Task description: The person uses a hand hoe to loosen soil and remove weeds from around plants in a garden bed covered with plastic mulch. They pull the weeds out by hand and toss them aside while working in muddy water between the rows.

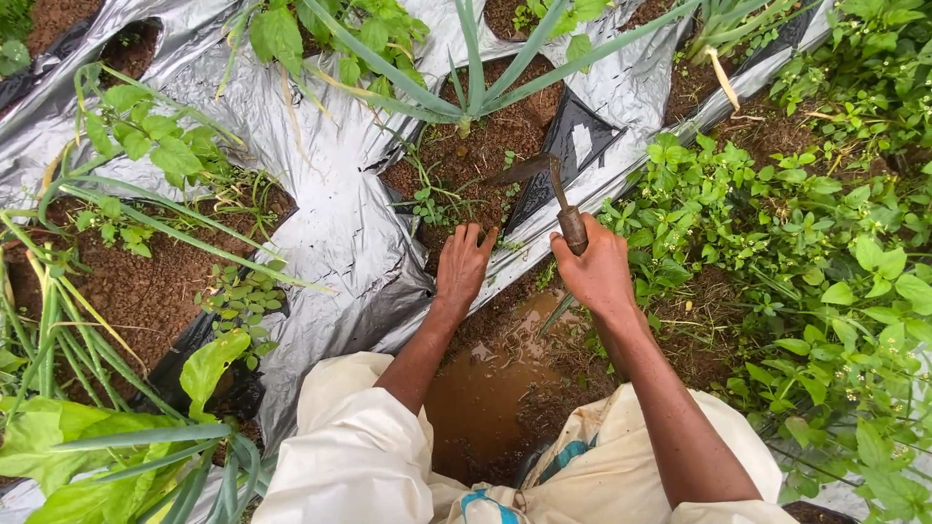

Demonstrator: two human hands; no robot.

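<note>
Hands at a soil opening in silver plastic mulch.
Right hand [594,272] grips the wooden handle of a small hoe [555,189], blade over the soil [466,160] near an onion plant [466,92]; left hand [462,264] rests open-fingered on the soil, holding nothing.

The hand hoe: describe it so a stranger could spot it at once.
Start at the silver plastic sheet over the bed, then find the soil opening below the tall onion plant. The right hand grips a short brown handle there; the hand hoe rises from it, a thin metal neck ending in a dark pointed blade, the only metal among leaves and soil.
</note>
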